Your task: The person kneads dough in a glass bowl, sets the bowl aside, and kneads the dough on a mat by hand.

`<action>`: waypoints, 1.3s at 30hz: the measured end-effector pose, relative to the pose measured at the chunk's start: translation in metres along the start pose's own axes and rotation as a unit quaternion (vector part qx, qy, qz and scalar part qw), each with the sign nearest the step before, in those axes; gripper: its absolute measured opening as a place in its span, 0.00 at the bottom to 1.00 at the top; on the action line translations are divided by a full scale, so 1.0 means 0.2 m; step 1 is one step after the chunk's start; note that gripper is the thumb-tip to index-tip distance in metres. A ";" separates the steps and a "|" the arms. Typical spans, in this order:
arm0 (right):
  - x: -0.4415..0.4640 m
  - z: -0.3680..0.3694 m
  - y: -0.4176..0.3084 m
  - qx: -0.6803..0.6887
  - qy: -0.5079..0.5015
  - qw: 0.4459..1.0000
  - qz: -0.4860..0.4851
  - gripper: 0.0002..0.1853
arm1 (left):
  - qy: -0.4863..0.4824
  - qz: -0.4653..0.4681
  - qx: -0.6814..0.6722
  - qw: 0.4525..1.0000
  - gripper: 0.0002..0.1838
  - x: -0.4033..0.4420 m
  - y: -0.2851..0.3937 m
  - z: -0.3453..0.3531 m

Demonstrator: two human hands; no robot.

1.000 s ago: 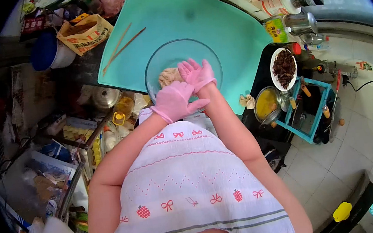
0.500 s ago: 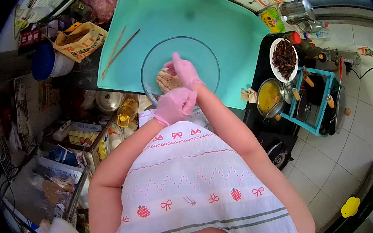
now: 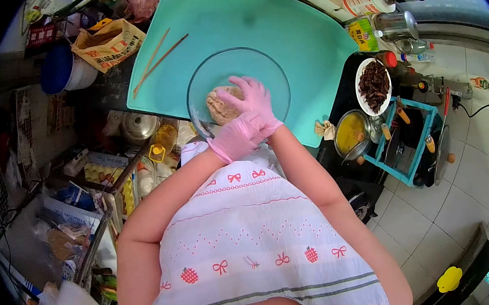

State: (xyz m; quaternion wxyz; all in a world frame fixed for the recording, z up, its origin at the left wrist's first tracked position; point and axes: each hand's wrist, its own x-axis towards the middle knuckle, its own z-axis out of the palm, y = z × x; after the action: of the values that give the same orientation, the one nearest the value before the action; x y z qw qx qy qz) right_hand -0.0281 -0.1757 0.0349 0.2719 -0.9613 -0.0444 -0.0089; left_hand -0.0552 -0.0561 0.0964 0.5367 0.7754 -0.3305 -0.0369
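Observation:
A brownish lump of dough [image 3: 216, 106] lies in a clear glass bowl [image 3: 281, 68] on a turquoise mat [image 3: 306, 56]. Over the bowl, beside the dough, my right hand [image 3: 255, 99] wears a pink glove, its fingers spread apart and holding nothing. My left hand [image 3: 236, 139], gloved in pink too, has its fingers closed on the right glove near the wrist, at the bowl's near rim. Whether the right fingertips touch the dough I cannot tell.
Two thin sticks [image 3: 159, 65] lie on the mat's left side. At right are a white plate of dark brown pieces [image 3: 373, 83], a bowl of yellow liquid [image 3: 351, 130] and a blue rack [image 3: 408, 178]. A paper bag [image 3: 107, 48] stands at left.
My right hand's fingers have spread apart and the hand has turned, shifting slightly right. My left hand has moved a little right and now grips the right glove near the wrist.

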 end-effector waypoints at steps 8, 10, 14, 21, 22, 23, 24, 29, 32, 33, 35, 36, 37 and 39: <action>0.17 0.12 -0.15 -0.133 -0.289 0.945 -0.082 0.23 | 0.204 -0.337 0.233 0.889 0.32 -0.23 -0.42 -0.20; 0.15 0.25 -0.10 -0.178 -0.295 0.933 -0.107 0.19 | 0.153 -0.479 0.153 0.851 0.35 -0.24 -0.45 -0.21; 0.20 0.21 -0.12 -0.140 -0.376 0.909 -0.111 0.15 | 0.017 -0.614 0.055 0.787 0.38 -0.23 -0.47 -0.24; 0.10 0.01 -0.08 -0.070 -0.279 0.935 -0.209 0.11 | 0.013 -0.612 0.047 0.790 0.31 -0.22 -0.42 -0.26; 0.08 -0.01 -0.08 -0.031 -0.267 0.941 -0.203 0.11 | 0.020 -0.615 0.038 0.788 0.30 -0.22 -0.40 -0.26; 0.07 -0.02 -0.07 -0.045 -0.268 0.940 -0.205 0.12 | 0.026 -0.618 0.031 0.785 0.30 -0.21 -0.39 -0.26; 0.06 -0.04 -0.09 -0.058 -0.268 0.939 -0.206 0.13 | 0.033 -0.621 0.024 0.783 0.29 -0.21 -0.39 -0.26; 0.07 0.02 0.01 -0.079 -0.232 0.912 -0.330 0.17 | 0.068 -0.599 0.025 0.798 0.30 -0.25 -0.46 -0.21; 0.08 0.10 0.00 -0.166 -0.255 0.894 -0.330 0.18 | 0.065 -0.597 0.026 0.799 0.29 -0.24 -0.43 -0.22; 0.10 0.11 -0.01 -0.164 -0.283 0.893 -0.311 0.18 | 0.063 -0.599 0.021 0.798 0.28 -0.23 -0.42 -0.23; 0.09 0.12 -0.01 -0.123 -0.325 0.902 -0.254 0.18 | 0.063 -0.604 0.021 0.794 0.28 -0.24 -0.43 -0.23; 0.09 0.09 0.00 -0.088 -0.339 0.911 -0.216 0.18 | 0.061 -0.605 0.021 0.794 0.27 -0.23 -0.43 -0.23; 0.10 0.07 0.01 -0.053 -0.352 0.917 -0.181 0.18 | 0.067 -0.599 0.014 0.798 0.27 -0.23 -0.43 -0.23; 0.07 -0.02 -0.05 -0.037 -0.318 0.940 -0.118 0.17 | 0.085 -0.590 0.000 0.803 0.28 -0.22 -0.43 -0.23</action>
State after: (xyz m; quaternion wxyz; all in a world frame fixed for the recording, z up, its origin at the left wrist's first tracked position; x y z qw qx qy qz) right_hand -0.0153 -0.1685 0.0432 0.2044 -0.9113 -0.2412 0.2639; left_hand -0.0291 0.0231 0.0284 0.4372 0.8208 0.2380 -0.2803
